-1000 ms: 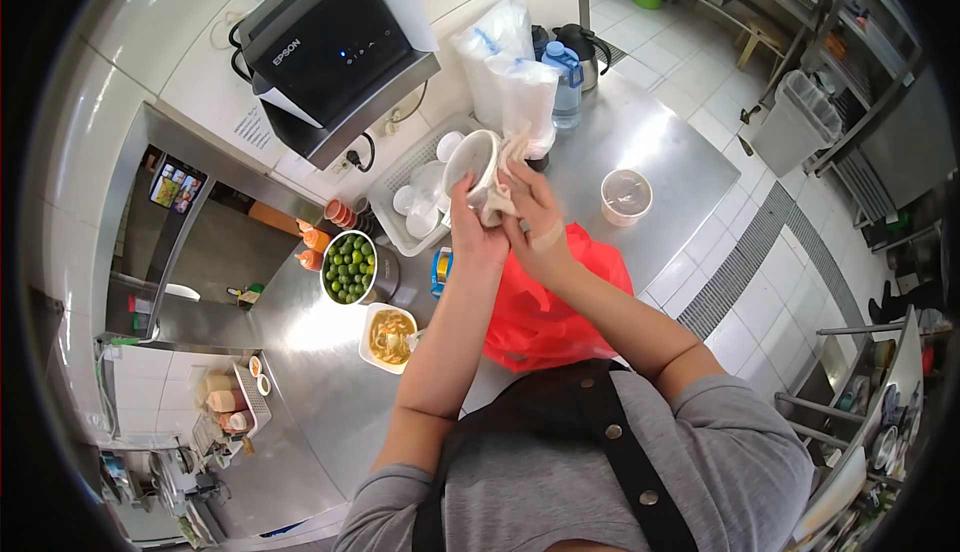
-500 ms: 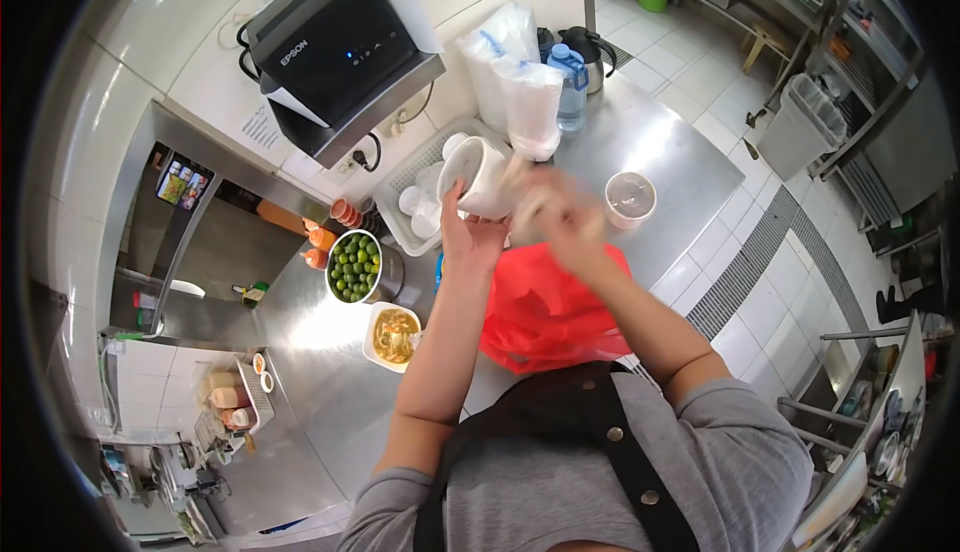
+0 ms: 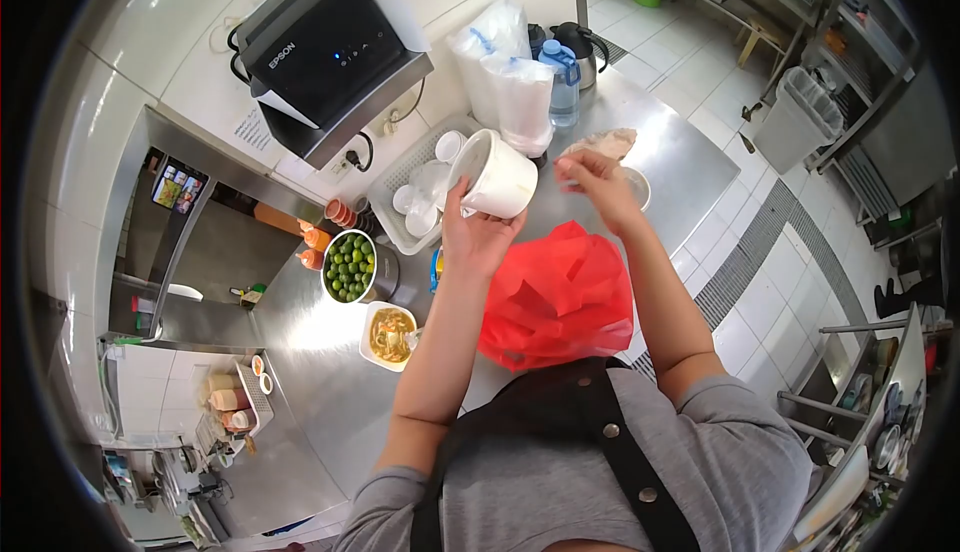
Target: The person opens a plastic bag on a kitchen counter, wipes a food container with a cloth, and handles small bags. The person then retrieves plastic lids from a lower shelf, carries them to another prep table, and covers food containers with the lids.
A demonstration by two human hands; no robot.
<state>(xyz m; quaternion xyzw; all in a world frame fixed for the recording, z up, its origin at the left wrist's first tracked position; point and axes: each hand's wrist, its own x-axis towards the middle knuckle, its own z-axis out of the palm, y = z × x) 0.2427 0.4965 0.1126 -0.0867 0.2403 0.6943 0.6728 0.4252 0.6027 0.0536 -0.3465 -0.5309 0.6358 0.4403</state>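
A white round paper tub [image 3: 505, 180] tilts in my left hand [image 3: 478, 237], its open mouth turned to the left. My left thumb lies along the rim, with the fingers under the base. To the right is my right hand [image 3: 603, 192], fingers bent together; whether anything is between them is hidden. Just beyond it is a crumpled brown paper napkin [image 3: 610, 140], and I cannot tell if the fingers touch it. A round tub [image 3: 640, 188] on the steel counter is partly covered by this hand. Between my forearms sits a red bag [image 3: 555, 297].
A bowl of noodle soup [image 3: 390, 336] and a pot of green limes [image 3: 350, 267] stand at left. Behind are a grey basket [image 3: 408, 237] of white cups, bagged cups [image 3: 520, 102], a blue-capped bottle [image 3: 563, 87] and a black printer [image 3: 320, 57] above.
My right hand has moved right, away from the white tub, and its blur has gone. The napkin now shows beyond that hand. The tub stays in my left hand, tilted slightly differently.
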